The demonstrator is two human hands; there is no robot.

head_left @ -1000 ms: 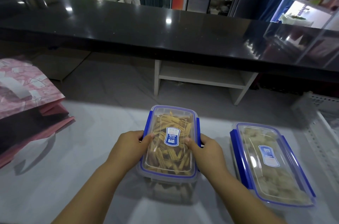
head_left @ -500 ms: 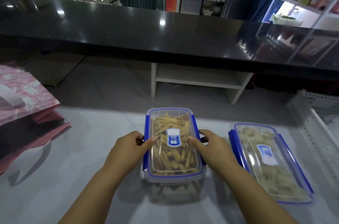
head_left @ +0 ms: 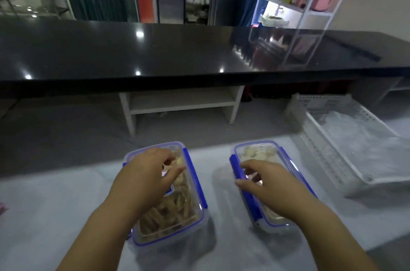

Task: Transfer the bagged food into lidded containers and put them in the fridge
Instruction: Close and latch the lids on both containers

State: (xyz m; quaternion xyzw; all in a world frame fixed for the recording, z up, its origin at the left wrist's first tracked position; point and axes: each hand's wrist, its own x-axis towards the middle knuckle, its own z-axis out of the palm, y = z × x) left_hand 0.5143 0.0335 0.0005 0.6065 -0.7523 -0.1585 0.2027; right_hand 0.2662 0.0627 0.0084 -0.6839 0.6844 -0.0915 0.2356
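Left box [head_left: 188, 204], yellow sticks inside, and right box [head_left: 257, 153], pale chunks, both lidded, side by side, apart, on table [head_left: 55, 204]. Left hand [head_left: 146, 177] over left box, fingers loosely curled, grasping nothing. Right hand [head_left: 268, 184] over right box, fingers loose, nothing grasped. Basket [head_left: 319, 102] at right.

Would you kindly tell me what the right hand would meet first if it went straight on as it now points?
Probably the blue side latch of the clear lidded container of pale food, just under the right hand; depth is unclear.
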